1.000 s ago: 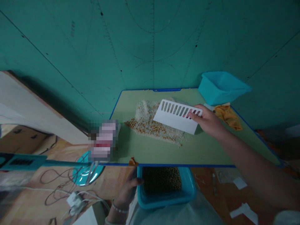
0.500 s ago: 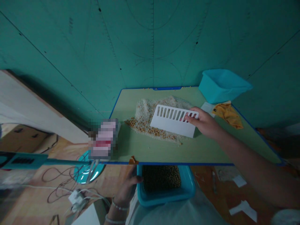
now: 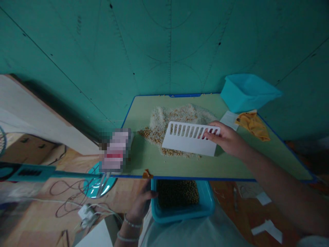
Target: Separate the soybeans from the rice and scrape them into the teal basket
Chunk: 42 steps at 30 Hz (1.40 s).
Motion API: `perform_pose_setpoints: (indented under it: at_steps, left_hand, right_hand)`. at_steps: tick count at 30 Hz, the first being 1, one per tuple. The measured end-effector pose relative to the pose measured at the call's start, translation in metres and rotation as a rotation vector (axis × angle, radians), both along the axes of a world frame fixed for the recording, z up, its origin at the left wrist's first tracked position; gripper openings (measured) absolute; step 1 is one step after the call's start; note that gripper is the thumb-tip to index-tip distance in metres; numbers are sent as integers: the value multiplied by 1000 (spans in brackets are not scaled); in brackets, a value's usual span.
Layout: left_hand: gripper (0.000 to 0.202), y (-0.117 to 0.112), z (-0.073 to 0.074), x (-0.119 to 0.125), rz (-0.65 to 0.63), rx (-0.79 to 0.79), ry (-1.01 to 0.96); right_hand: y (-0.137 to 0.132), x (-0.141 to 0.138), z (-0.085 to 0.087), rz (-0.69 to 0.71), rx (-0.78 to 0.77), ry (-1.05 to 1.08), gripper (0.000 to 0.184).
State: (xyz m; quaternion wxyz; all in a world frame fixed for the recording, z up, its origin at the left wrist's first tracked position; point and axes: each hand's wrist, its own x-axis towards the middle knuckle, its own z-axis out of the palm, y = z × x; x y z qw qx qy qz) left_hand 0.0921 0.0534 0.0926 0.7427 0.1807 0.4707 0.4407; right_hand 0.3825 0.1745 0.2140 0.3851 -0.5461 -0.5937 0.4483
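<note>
My right hand (image 3: 227,139) grips the right end of a white slotted plastic plate (image 3: 189,144), fingers curled through its end slots. The plate is held tilted over a spread heap of pale, rice-like grains (image 3: 158,118) mixed with yellowish beans (image 3: 155,138) and hides part of it. Below the table's front edge, a blue plastic tub (image 3: 183,216) rests on my lap with many beans (image 3: 191,192) inside. My left hand (image 3: 141,202) holds this tub by its left side, thumb at the rim; its other fingers are mostly hidden.
The pale green table (image 3: 205,168) has a blue edge. At its back right stands another blue tub (image 3: 239,97), beside an orange cloth (image 3: 253,127) and a white sheet (image 3: 229,120). A blurred-out pinkish item (image 3: 115,151) lies at the left edge. Cables (image 3: 61,192) run across the floor.
My right hand has brought the plate toward me and slightly left across the heap, uncovering more grains behind it. My left hand still holds the tub.
</note>
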Motion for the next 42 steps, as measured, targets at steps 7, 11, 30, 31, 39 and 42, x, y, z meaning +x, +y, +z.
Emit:
perform_pose_setpoints:
  at_steps: [7, 11, 30, 31, 39, 42]
  left_hand:
    - [52, 0, 2, 0, -1, 17, 4]
    - [48, 0, 0, 0, -14, 11, -7]
    - [55, 0, -2, -1, -31, -16, 3]
    - [55, 0, -2, -2, -36, -7, -1]
    - [55, 0, -2, -2, -36, 0, -6]
    - [56, 0, 0, 0, -24, 4, -5]
  right_hand:
    - [-3, 0, -6, 54, -17, -28, 30]
    - [-5, 1, -10, 85, -17, -32, 26]
    - [-23, -8, -5, 116, -114, -29, 39]
    - [-23, -9, -5, 114, -111, -30, 39]
    - [-26, -11, -4, 146, -129, -11, 34]
    - [-27, -11, -5, 126, -120, -11, 33]
